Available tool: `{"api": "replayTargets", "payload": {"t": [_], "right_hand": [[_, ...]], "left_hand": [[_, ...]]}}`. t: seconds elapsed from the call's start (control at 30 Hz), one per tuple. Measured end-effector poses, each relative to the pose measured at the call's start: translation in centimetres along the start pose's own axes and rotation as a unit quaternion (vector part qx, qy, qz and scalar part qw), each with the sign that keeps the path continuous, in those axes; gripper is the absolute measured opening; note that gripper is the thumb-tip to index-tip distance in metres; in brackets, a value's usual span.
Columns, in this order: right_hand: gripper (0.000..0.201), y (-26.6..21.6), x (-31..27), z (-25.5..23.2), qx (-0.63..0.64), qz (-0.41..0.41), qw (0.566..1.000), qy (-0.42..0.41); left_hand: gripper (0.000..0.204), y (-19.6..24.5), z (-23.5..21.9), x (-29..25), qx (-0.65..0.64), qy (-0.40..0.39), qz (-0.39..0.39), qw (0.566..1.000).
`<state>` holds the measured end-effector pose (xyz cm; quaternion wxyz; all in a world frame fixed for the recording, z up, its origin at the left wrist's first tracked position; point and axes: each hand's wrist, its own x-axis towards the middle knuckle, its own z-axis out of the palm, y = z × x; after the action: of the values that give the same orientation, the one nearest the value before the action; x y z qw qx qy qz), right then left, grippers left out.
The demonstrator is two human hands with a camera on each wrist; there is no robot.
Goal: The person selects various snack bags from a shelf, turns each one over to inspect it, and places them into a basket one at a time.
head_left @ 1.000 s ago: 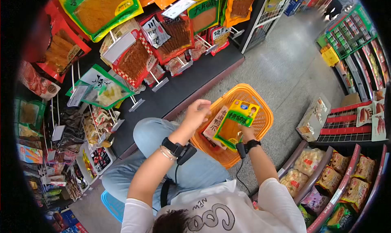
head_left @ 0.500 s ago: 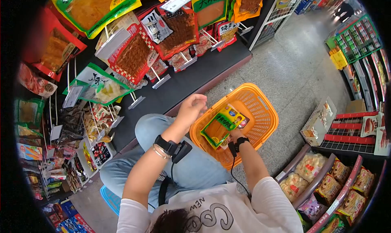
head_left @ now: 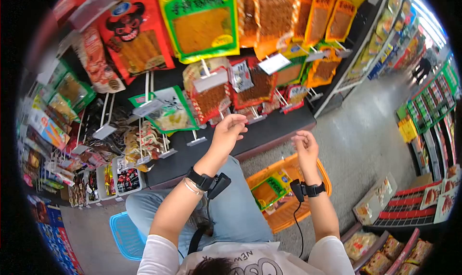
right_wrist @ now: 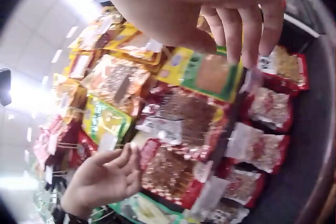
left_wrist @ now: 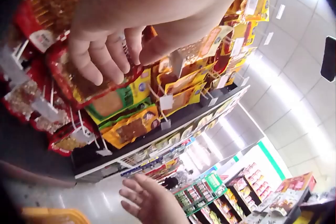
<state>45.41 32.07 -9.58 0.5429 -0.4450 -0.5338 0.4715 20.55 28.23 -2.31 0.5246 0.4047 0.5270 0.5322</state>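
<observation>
My left hand (head_left: 228, 138) is raised before the rack, its fingers loosely bent and holding nothing. Just beyond it hang a red-edged packet of brown strips (head_left: 260, 87) and a red-checked packet (head_left: 208, 104). To the right, my right hand (head_left: 308, 152) is up over the orange basket (head_left: 326, 179), also without anything in its relaxed fingers. Inside that basket lies a yellow-and-green snack packet (head_left: 272, 191), with part of another packet showing beside it. In the right wrist view, the right hand (right_wrist: 205, 3) overlaps a yellow-and-green hanging packet (right_wrist: 210, 74).
Large bags, such as a red one (head_left: 134, 39) and a green-yellow one (head_left: 199, 22), hang above on hooks with price tags (head_left: 274, 63). A dark shelf ledge (head_left: 269, 135) runs below. A blue basket (head_left: 126, 236) sits at lower left. Snack bins (head_left: 390, 248) stand at right.
My right hand has let go of the yellow-and-green packet, which lies in the orange basket, and has lifted toward the rack. The head view has tilted up to the hanging packets.
</observation>
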Motion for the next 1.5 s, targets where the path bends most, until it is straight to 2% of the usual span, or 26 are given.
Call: {"api": "replayTargets", "payload": {"t": [0.13, 0.2, 0.3, 0.37, 0.43, 0.5, 0.53, 0.63, 0.67, 0.7, 0.87, 0.97, 1.03, 1.07, 1.17, 1.2, 1.33, 1.43, 1.5], "right_hand": [[0.019, -9.3, 1.9, 6.6, 0.05, -0.06, 0.99, -0.114], [0.021, -12.3, 3.4, 9.4, 0.06, -0.097, 0.982, -0.148], [0.028, -15.8, 5.6, 13.5, 0.061, -0.152, 0.969, -0.184], [0.04, -17.1, 7.3, 15.9, 0.093, -0.121, 0.963, -0.22], [0.048, -17.6, 9.8, 18.0, 0.093, -0.139, 0.962, -0.218], [0.055, -18.3, 11.7, 19.6, 0.071, -0.124, 0.975, -0.172], [0.058, -18.1, 13.0, 20.2, 0.04, -0.16, 0.975, -0.15], [0.059, -17.2, 16.3, 21.6, -0.029, -0.23, 0.969, -0.088], [0.059, -16.8, 17.0, 21.8, -0.053, -0.231, 0.969, -0.069], [0.059, -16.0, 17.9, 22.0, -0.062, -0.237, 0.967, -0.063], [0.058, -14.2, 20.4, 22.2, -0.12, -0.233, 0.964, -0.031], [0.048, -14.3, 20.3, 22.2, -0.13, -0.239, 0.962, -0.022], [0.044, -14.3, 20.6, 22.1, -0.155, -0.241, 0.957, -0.04], [0.039, -13.2, 21.6, 22.5, -0.142, -0.31, 0.94, -0.001], [0.035, -15.8, 19.5, 21.9, -0.125, -0.274, 0.954, 0.002], [0.027, -16.5, 18.7, 21.7, -0.07, -0.259, 0.963, -0.03], [0.014, -18.5, 16.0, 19.9, -0.011, -0.191, 0.974, -0.116], [0.012, -19.5, 13.6, 18.4, 0.054, -0.224, 0.963, -0.139], [0.011, -20.0, 12.2, 17.5, 0.083, -0.211, 0.962, -0.148]], "left_hand": [[0.021, 4.5, -2.5, -0.8, -0.012, 0.015, 0.082, 0.996], [0.022, 6.5, -3.9, -0.6, -0.023, 0.014, 0.136, 0.99], [0.026, 9.9, -5.7, 0.3, -0.017, 0.056, 0.205, 0.977], [0.033, 11.7, -6.8, 1.5, -0.027, 0.084, 0.248, 0.965], [0.042, 13.7, -7.5, 2.4, -0.02, 0.138, 0.243, 0.96], [0.049, 14.3, -8.5, 4.3, 0.029, 0.179, 0.264, 0.947], [0.052, 14.5, -8.8, 5.1, 0.054, 0.199, 0.274, 0.939], [0.065, 14.5, -9.6, 7.0, 0.14, 0.234, 0.224, 0.936], [0.069, 13.7, -10.5, 8.6, 0.132, 0.212, 0.226, 0.942], [0.07, 13.3, -10.8, 9.6, 0.184, 0.24, 0.208, 0.93], [0.069, 12.2, -11.4, 10.9, 0.171, 0.232, 0.204, 0.936], [0.064, 12.2, -10.9, 10.3, 0.206, 0.309, 0.22, 0.902], [0.054, 12.4, -11.0, 9.7, 0.237, 0.286, 0.226, 0.9], [0.049, 12.6, -11.1, 9.4, 0.253, 0.274, 0.229, 0.899], [0.035, 12.7, -11.4, 9.0, 0.218, 0.232, 0.243, 0.916], [0.032, 12.7, -11.4, 8.7, 0.205, 0.222, 0.265, 0.915], [0.023, 13.2, -11.1, 6.7, 0.115, 0.156, 0.332, 0.923], [0.019, 14.2, -9.9, 3.4, 0.047, 0.1, 0.328, 0.938], [0.019, 15.1, -9.0, 1.1, 0.025, 0.075, 0.32, 0.944]]}}
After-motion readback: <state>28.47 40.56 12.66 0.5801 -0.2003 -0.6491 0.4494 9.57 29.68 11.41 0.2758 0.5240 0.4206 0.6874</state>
